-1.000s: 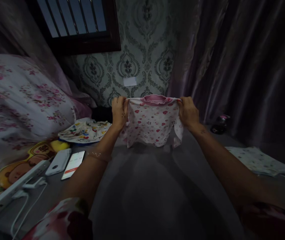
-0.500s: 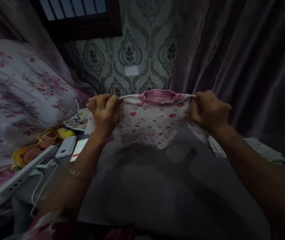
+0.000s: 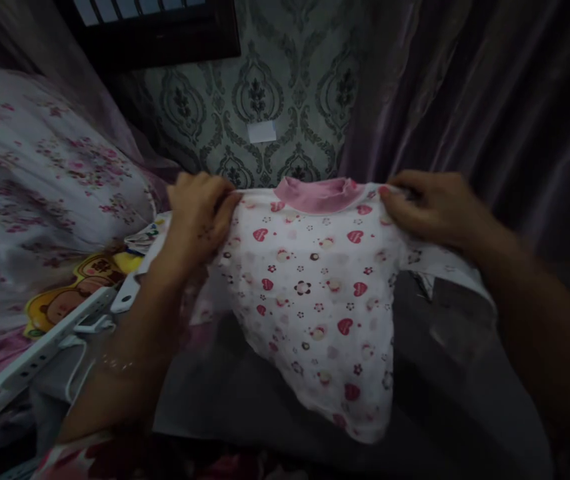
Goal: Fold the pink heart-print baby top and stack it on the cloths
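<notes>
A small white shirt (image 3: 309, 280) with pink hearts, flowers and a pink collar hangs spread between my two hands. My left hand (image 3: 197, 217) pinches it at the shoulder on the left side. On the opposite shoulder, my right hand (image 3: 437, 207) grips the cloth between thumb and fingers. The front of the shirt faces me, its hem slanting down lower on the right. One sleeve (image 3: 452, 267) droops beneath my right hand; the other is partly hidden behind my left forearm.
Below the shirt lies a grey tabletop (image 3: 205, 393). At left are a white power strip (image 3: 55, 340) with a plugged cable, a white power bank (image 3: 125, 293), a yellow cartoon cushion (image 3: 59, 307) and floral fabric (image 3: 65, 173). Dark curtains (image 3: 489, 100) hang at right.
The shirt has swung down and toward me, so its front now hangs at full length. Both hands keep their hold at the shoulders. My left forearm now covers the phone.
</notes>
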`<control>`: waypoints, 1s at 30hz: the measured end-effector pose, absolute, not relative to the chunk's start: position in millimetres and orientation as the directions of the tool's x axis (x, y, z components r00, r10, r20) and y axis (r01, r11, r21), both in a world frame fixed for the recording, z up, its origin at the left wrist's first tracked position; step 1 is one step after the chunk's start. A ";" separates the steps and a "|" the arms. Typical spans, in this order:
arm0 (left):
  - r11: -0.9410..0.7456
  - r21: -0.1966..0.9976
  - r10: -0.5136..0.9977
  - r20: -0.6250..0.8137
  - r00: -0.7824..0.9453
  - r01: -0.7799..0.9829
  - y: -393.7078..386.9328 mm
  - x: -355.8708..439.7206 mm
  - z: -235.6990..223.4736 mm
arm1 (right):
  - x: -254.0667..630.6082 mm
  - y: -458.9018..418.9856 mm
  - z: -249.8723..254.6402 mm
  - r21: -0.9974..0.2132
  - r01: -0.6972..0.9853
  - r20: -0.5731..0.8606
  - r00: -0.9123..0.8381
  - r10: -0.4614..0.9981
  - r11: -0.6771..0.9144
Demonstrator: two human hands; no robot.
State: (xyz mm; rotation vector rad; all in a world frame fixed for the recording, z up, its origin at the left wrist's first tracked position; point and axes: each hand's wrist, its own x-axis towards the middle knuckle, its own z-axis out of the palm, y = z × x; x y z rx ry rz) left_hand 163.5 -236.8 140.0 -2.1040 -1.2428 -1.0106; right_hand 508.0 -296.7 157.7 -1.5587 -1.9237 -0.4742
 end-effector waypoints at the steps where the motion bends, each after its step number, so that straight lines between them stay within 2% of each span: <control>1: -0.459 -0.023 0.581 0.748 0.320 0.888 -221.6 166.9 128.6 | 510.4 -282.7 147.1 -0.102 0.973 0.591 -0.110 0.799 0.209; 5: -0.468 0.007 0.711 0.597 0.371 0.884 -167.9 184.2 64.6 | 516.0 -234.6 88.9 -0.025 0.998 0.383 -0.040 0.923 0.054; 9: -0.422 0.078 0.824 0.450 0.346 0.903 -139.2 203.4 5.3 | 512.8 -210.0 32.3 0.068 0.997 0.288 0.016 0.957 -0.038; 12: -0.393 0.092 0.857 0.397 0.328 0.915 -131.3 212.6 -23.0 | 509.2 -202.2 3.7 0.117 0.991 0.244 0.035 0.969 -0.065; 20: -0.373 0.019 0.859 0.385 0.337 0.928 -109.8 216.9 -65.5 | 509.8 -186.9 -32.2 0.152 0.987 0.212 0.024 0.977 -0.057; 30: -0.373 -0.012 0.868 0.349 0.353 0.928 -80.9 215.2 -79.7 | 508.5 -153.3 -62.5 0.147 0.988 0.139 0.025 0.990 -0.046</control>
